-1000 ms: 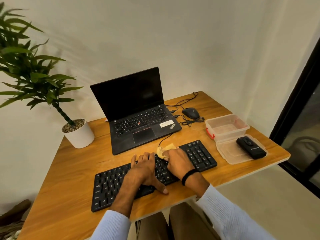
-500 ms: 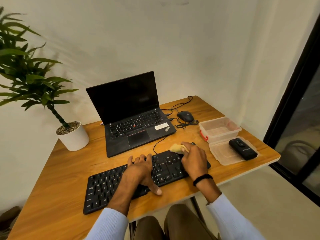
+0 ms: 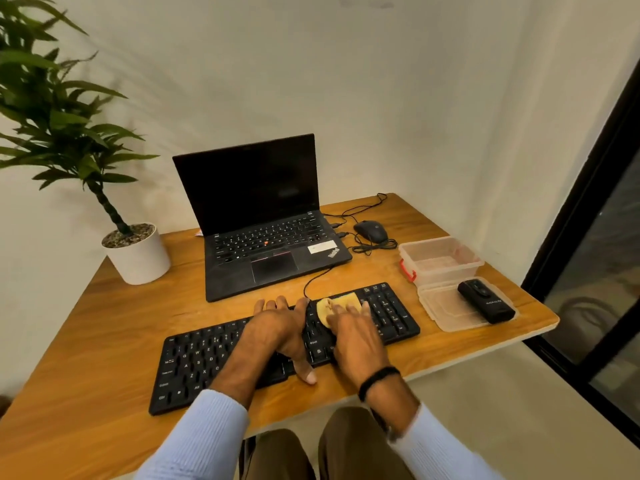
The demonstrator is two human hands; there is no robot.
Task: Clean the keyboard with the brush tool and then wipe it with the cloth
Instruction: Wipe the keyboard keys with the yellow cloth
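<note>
1. Cloth [image 3: 341, 303] sits bunched on the keyboard [image 3: 214, 358], under the fingers of the right hand [image 3: 356, 341]. Those fingers lie fairly flat and close together on top. They press it onto the keys rather than curling round it, which suits a wiping stroke.
2. Left hand [image 3: 277, 327] lies on the keys just beside the right fingers. Its fingers are spread wide toward the far edge, with the thumb at the near edge. It holds nothing, and likely pins the keyboard so it cannot slide under the wipe.
3. Keys beyond the right fingertips, and the long stretch left of the left fingers, lie uncovered, so I judge the wiping unfinished.
4. Black tool [image 3: 485, 301] rests on a clear lid [image 3: 446, 317], well apart to the right of the right fingers, beside an open box [image 3: 440, 259]. If it is the brush, parked there, brushing looks done.
5. Cable [image 3: 308, 285] leaves the keyboard just beyond the fingertips toward the laptop [image 3: 263, 244], and the cloth could snag it.
</note>
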